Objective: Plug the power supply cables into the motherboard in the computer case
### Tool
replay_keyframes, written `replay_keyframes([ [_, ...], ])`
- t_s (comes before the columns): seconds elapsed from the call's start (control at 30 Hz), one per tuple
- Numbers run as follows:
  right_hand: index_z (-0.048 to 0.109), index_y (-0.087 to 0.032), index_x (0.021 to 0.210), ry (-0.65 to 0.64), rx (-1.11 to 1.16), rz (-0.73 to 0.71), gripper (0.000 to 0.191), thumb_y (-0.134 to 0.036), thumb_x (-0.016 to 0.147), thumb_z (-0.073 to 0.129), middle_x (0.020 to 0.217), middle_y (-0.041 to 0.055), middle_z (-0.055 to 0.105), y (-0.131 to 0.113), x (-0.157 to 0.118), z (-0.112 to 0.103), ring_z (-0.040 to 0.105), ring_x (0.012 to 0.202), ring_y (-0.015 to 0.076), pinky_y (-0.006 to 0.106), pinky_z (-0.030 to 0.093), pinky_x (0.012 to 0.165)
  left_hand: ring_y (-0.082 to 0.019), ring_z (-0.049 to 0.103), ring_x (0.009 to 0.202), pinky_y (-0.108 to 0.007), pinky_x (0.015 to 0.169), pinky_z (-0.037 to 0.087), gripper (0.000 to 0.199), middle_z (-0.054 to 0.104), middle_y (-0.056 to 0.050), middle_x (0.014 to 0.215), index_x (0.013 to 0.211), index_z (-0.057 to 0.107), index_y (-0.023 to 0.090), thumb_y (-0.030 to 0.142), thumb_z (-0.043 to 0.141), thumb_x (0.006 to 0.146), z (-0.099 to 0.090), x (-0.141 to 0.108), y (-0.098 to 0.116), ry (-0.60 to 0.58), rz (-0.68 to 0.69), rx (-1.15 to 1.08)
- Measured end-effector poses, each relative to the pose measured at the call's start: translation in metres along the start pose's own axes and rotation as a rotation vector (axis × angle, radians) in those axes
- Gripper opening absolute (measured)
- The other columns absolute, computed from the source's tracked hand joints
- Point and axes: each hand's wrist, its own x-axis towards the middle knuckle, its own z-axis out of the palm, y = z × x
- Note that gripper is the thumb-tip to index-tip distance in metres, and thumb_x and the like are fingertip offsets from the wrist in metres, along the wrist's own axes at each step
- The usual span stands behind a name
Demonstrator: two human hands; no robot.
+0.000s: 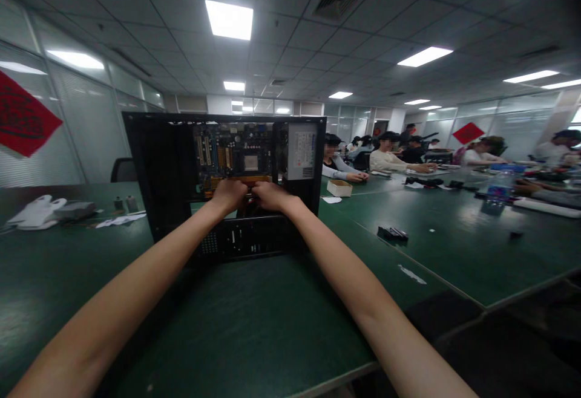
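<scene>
An open black computer case (160, 162) stands upright on the green table, its inside facing me. A motherboard (222, 138) with a bare square processor (251, 163) is mounted in it, and a silver power supply (301, 150) sits at the upper right. Yellow memory slots (254, 179) run along the board's lower edge. Just below them my left hand (230, 195) and my right hand (271, 195) meet inside the case, both with fingers curled closed. Whatever lies between the fingers is hidden by the hands.
On the green table (272, 319), a white plastic bag (36, 212) and grey box (76, 210) lie left. To the right are a small open box (339, 188), a black part (393, 234), a paper scrap (411, 274) and a water bottle (499, 186). Several people sit beyond.
</scene>
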Motion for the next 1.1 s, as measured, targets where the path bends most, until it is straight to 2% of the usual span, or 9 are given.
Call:
replay_keyframes([
  [0.2,0.071,-0.012,0.109,0.043,0.025,-0.002,0.022,-0.013,0.089,0.061,0.12,0.0138,0.067,-0.001,-0.002,-0.005,0.063,0.112,0.0242,0.029,0.047,0.089,-0.039,0.069,0.106,-0.044,0.088,0.054,0.037,0.073,-0.026,0.112,0.109,0.076,0.006,0.021,0.046,0.094,-0.002,-0.005,-0.003,0.001,-0.038,0.077],
  [0.43,0.067,-0.013,0.118,0.049,0.022,-0.029,0.031,-0.007,0.09,0.057,0.128,0.015,0.065,-0.001,0.01,0.004,0.062,0.117,0.0244,0.032,0.049,0.095,-0.039,0.068,0.108,-0.047,0.09,0.054,0.036,0.072,-0.025,0.115,0.11,0.076,0.008,0.023,0.047,0.095,-0.003,-0.009,-0.006,-0.003,-0.029,0.027],
  [0.57,0.064,-0.012,0.122,0.015,-0.055,0.039,0.033,-0.007,0.091,0.055,0.131,0.0177,0.064,-0.004,0.012,0.006,0.064,0.118,0.026,0.034,0.051,0.095,-0.041,0.067,0.111,-0.049,0.091,0.054,0.036,0.071,-0.025,0.117,0.11,0.076,0.009,0.028,0.049,0.095,-0.003,-0.01,-0.005,-0.005,-0.045,0.021],
  [0.67,0.065,-0.011,0.119,-0.004,-0.094,0.101,0.029,-0.01,0.092,0.055,0.122,0.0187,0.069,-0.007,0.011,0.006,0.068,0.112,0.0291,0.035,0.054,0.09,-0.04,0.068,0.109,-0.049,0.09,0.054,0.039,0.071,-0.025,0.117,0.112,0.076,0.011,0.035,0.05,0.096,-0.002,-0.012,-0.004,-0.007,-0.053,0.01],
  [0.77,0.066,-0.011,0.116,-0.001,-0.108,0.142,0.026,-0.013,0.092,0.055,0.118,0.0206,0.071,-0.009,0.009,0.004,0.07,0.109,0.0314,0.036,0.055,0.086,-0.039,0.07,0.106,-0.047,0.087,0.055,0.038,0.073,-0.022,0.115,0.117,0.075,0.015,0.032,0.048,0.096,0.0,-0.015,-0.004,-0.003,-0.043,-0.016],
  [1.1,0.068,-0.013,0.115,0.009,-0.132,0.185,0.026,-0.02,0.092,0.059,0.114,0.0204,0.073,-0.013,0.006,0.002,0.071,0.108,0.0319,0.036,0.055,0.086,-0.032,0.072,0.104,-0.04,0.087,0.055,0.04,0.075,-0.018,0.112,0.116,0.076,0.02,0.035,0.044,0.097,0.002,-0.016,-0.003,-0.009,-0.08,-0.048],
])
